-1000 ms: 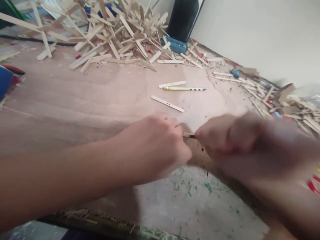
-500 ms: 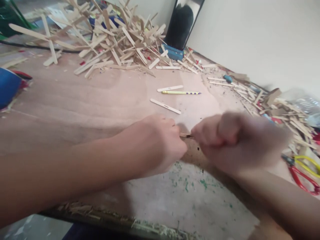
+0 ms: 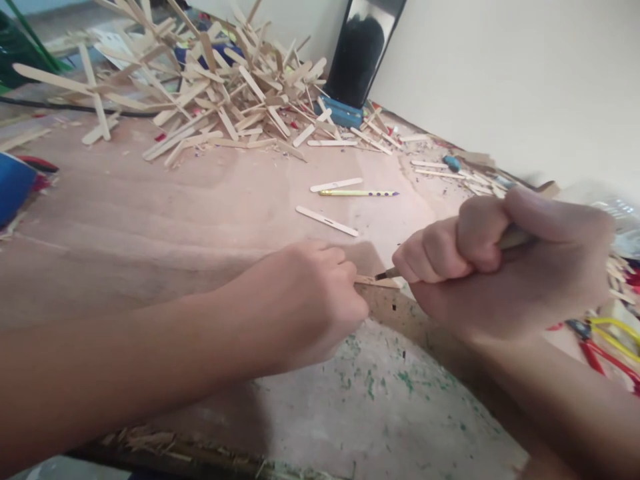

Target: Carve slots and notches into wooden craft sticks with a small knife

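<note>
Plywood benchtop (image 3: 150,207) bears a thin pale stick (image 3: 383,283), tool (image 3: 389,273) touching.

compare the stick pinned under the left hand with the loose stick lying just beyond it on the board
The pinned stick is held down by the left hand, which hides most of it; the loose stick lies free and shows whole. The tool in the right hand touches the pinned stick; nothing touches the loose one. Both are flat, pale wood.
</note>
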Demonstrator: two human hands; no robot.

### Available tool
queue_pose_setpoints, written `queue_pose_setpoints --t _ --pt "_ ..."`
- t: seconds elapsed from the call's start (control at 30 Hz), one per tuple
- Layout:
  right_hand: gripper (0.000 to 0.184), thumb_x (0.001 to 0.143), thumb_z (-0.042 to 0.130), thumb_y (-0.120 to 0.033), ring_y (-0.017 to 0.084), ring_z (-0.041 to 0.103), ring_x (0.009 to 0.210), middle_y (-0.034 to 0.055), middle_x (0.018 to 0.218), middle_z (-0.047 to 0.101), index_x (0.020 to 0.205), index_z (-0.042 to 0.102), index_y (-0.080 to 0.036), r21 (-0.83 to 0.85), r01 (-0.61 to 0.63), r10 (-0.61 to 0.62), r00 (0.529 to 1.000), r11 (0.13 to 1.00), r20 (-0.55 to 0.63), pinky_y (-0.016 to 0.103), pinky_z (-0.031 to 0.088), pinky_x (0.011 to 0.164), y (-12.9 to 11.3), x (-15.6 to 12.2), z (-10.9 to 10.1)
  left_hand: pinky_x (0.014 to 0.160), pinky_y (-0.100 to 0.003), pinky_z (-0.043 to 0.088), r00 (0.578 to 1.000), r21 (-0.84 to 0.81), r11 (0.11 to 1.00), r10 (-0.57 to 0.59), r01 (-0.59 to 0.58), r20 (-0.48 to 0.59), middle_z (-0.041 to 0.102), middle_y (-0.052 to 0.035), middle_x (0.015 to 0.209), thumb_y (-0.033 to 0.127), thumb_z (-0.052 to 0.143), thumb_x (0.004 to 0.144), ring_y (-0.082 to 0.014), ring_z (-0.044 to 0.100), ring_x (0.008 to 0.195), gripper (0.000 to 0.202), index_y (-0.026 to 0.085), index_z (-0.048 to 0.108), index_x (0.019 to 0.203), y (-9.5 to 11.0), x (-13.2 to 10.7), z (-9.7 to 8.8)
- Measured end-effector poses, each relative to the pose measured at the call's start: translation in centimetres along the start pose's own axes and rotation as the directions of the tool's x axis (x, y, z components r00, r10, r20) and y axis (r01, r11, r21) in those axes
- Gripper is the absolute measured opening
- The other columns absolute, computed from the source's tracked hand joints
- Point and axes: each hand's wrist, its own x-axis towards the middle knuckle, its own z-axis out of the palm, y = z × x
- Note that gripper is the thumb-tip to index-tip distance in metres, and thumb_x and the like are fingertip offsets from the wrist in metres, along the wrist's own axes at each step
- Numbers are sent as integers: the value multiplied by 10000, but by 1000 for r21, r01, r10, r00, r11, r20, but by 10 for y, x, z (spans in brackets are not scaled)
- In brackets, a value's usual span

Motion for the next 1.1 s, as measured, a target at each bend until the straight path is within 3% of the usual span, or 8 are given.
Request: queue_pose_setpoints --t 0.23,0.47,0.73,0.97,1.1 --pt "560 959 634 -382 98 229 440 -46 474 160 537 310 -204 -8 -59 59 996 998 66 305 276 473 5 -2 -3 619 -415 422 1000 -25 1000 17 -17 10 616 -36 716 152 621 983 -216 595 685 281 191 651 707 -1 0 -1" --pt "527 967 577 -352 93 240 420 -48 469 169 535 313 -204 -9 -42 43 992 999 121 293 276 458 7 1 -5 622 -420 438 1000 -40 999 7 -6 28 613 -35 728 158 635 985 -226 602 694 291 200 626 697 -1 0 0" --pt "539 961 592 -344 91 201 445 -46 481 148 551 277 -192 -10 -75 75 994 997 77 298 262 483 6 -1 3 606 -411 413 999 -23 1000 19 -20 -27 594 -31 705 150 607 993 -220 577 675 312 204 613 685 -2 -1 0" --pt "555 938 633 -340 94 198 438 -49 491 143 541 270 -204 -16 -48 48 998 999 51 308 258 478 8 -2 5 615 -398 377 1000 -28 999 20 -20 3 597 -36 703 133 592 993 -207 562 685 321 203 605 681 -2 0 -2" --pt "522 890 641 -307 86 158 422 -56 474 125 536 269 -208 15 14 -14 1000 1000 -27 311 222 467 12 -5 9 638 -396 385 999 -11 1000 9 -9 46 614 -43 727 143 561 1011 -201 557 676 321 193 631 702 0 2 -4"
